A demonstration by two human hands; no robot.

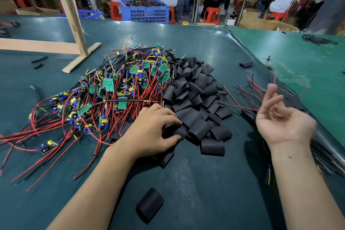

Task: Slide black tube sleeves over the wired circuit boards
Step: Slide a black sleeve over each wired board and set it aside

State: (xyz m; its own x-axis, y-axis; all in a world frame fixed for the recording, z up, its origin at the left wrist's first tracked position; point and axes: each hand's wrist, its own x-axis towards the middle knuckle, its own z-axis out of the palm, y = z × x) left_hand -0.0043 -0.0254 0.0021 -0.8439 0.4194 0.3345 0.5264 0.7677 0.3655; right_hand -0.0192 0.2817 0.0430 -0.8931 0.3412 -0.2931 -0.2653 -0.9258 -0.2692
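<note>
Black sleeves heaped touching tangled wired boards.

text: none legible | faint marks on one black sleeve | unreadable

right hand blurred; sleeved boards cut off.

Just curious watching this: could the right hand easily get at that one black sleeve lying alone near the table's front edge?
Probably yes. The right hand is open and holds nothing, and the lone black sleeve lies uncovered on bare mat.
</note>
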